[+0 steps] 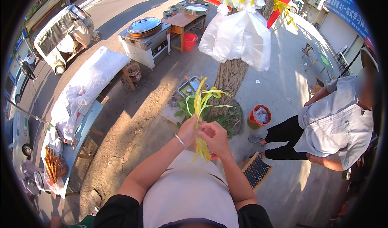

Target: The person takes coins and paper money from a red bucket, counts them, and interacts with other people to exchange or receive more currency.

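My left hand (188,131), with a metal bangle at its wrist, is closed around a bunch of yellow-green plastic ribbons (198,105). The ribbons fan out above the fist and hang down below it. My right hand (214,137) is against the same bunch, thumb and forefinger bent close to it; whether it pinches a strand cannot be told. Behind the hands stands a tree trunk (232,82) with leafy plants at its foot. White plastic bags (239,37) hang from the trunk, tied with white and yellow ribbons.
A person (333,128) stands at the right near an orange-red bucket (259,116) and a low woven stool (257,170). To the left are a long table (91,114) with fried dough sticks (54,166), and a griddle stove (148,43) with a lidded pan. A metal tray (194,87) lies by the trunk.
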`<state>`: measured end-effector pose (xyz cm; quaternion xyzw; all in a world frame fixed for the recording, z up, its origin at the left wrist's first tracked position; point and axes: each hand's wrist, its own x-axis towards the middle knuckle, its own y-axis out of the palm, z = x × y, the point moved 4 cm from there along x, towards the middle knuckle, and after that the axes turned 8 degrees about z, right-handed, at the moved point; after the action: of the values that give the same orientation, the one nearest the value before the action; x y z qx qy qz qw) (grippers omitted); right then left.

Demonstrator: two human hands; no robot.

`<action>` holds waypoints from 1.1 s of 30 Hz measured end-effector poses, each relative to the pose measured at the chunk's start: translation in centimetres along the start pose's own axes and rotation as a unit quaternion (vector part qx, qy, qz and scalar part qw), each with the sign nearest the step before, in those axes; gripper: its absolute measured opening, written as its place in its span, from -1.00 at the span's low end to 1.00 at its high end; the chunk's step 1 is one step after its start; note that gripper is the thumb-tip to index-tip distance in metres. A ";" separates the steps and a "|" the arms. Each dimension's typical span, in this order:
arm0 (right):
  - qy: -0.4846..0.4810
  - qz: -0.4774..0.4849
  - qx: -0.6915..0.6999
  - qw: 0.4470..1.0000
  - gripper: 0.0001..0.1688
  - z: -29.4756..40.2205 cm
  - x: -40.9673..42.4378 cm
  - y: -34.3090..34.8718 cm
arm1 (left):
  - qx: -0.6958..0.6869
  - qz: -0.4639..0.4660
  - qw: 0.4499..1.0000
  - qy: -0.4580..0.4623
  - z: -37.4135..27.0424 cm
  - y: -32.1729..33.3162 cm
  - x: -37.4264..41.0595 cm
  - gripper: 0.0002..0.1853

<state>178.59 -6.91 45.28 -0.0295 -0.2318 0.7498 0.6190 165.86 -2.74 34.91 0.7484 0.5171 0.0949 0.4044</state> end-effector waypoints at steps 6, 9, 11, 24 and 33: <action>0.004 0.026 -0.045 0.999 -0.75 0.2 0.3 0.0 | -0.046 -0.017 0.998 0.033 0.4 0.9 0.3 -0.65; -0.041 -0.031 -0.067 0.996 -0.77 -0.7 0.5 0.3 | -0.081 -0.032 0.996 0.030 -0.1 2.6 -0.5 -0.67; -0.049 -0.040 -0.063 0.996 -0.77 -1.0 0.4 0.4 | -0.096 -0.007 0.995 0.013 -0.5 3.3 -0.9 -0.65; -0.043 -0.050 -0.116 0.991 -0.82 -1.1 1.0 0.1 | -0.126 0.021 0.992 -0.010 0.2 3.7 -0.6 -0.55; -0.038 -0.049 -0.093 0.994 -0.86 -2.8 1.0 0.7 | 0.005 -0.085 0.994 0.069 -0.5 4.7 -0.7 -0.60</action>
<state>178.61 -5.20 42.76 -0.0474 -0.3248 0.6945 0.6403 168.51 -3.67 38.72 0.6953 0.6061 0.1089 0.3707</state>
